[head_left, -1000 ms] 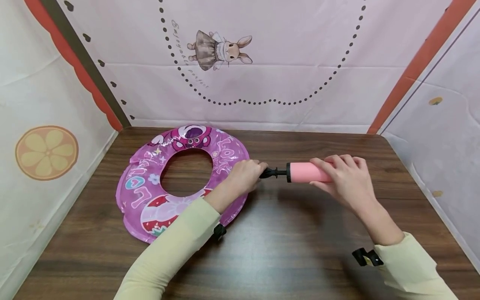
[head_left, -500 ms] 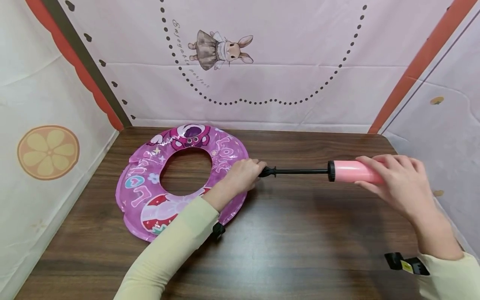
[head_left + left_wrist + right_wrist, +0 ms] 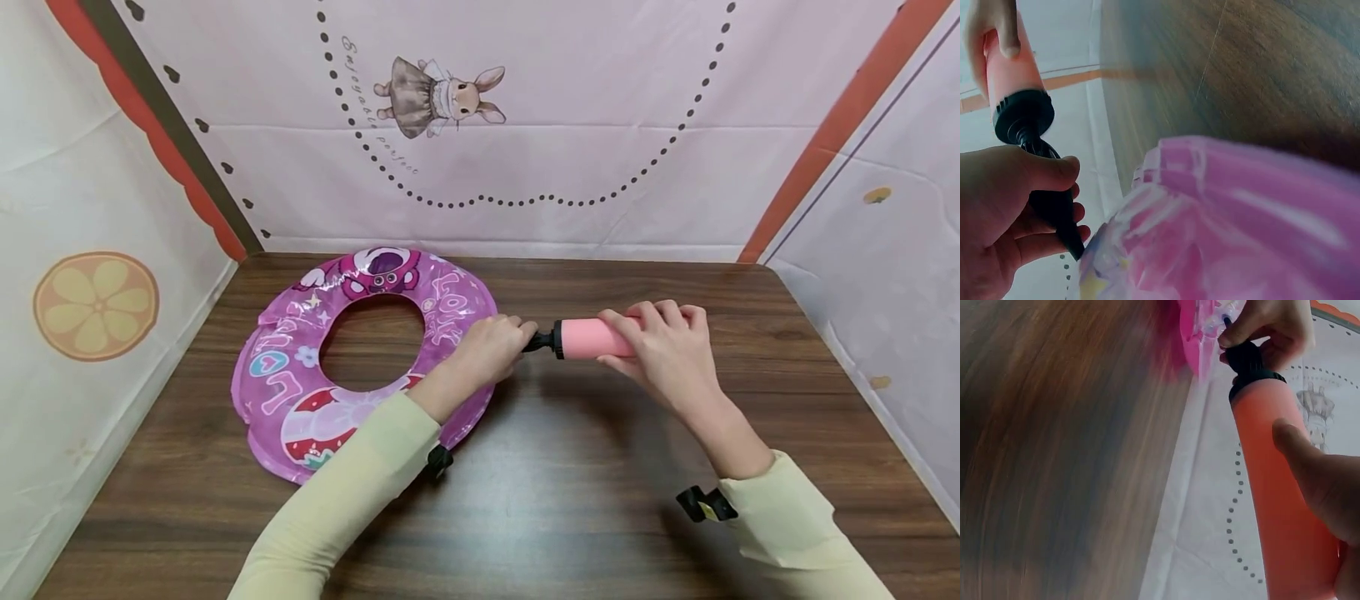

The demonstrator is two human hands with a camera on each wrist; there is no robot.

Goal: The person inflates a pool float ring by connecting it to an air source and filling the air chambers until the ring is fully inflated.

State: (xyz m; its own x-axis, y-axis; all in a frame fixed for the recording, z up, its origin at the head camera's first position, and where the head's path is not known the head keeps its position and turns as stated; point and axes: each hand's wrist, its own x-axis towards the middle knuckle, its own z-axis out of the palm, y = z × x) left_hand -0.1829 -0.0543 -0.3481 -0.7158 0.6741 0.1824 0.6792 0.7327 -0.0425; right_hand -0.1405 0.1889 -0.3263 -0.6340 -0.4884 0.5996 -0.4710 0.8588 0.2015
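Observation:
A pink hand pump (image 3: 588, 339) with a black end lies level above the table between both hands. My left hand (image 3: 489, 348) grips its black handle and nozzle end (image 3: 1054, 209), beside the swim ring's right edge. Around the pink barrel (image 3: 1282, 487) curl the fingers and thumb of my right hand (image 3: 670, 354). The black rod is pushed in, so the barrel sits close to my left hand. A purple swim ring (image 3: 273, 367) with cartoon prints lies puffed up on the left. The nozzle tip points at the ring; its valve is mostly hidden by my left hand.
The brown wooden table (image 3: 570, 517) carries everything. Printed cloth walls (image 3: 600, 125) close it in at the back, left and right. Small black wrist cameras (image 3: 707, 505) sit at both cuffs.
My right hand first pulled the pink barrel to the right, baring the long black rod, then pushed it back left against the handle. The left hand and ring stayed almost still.

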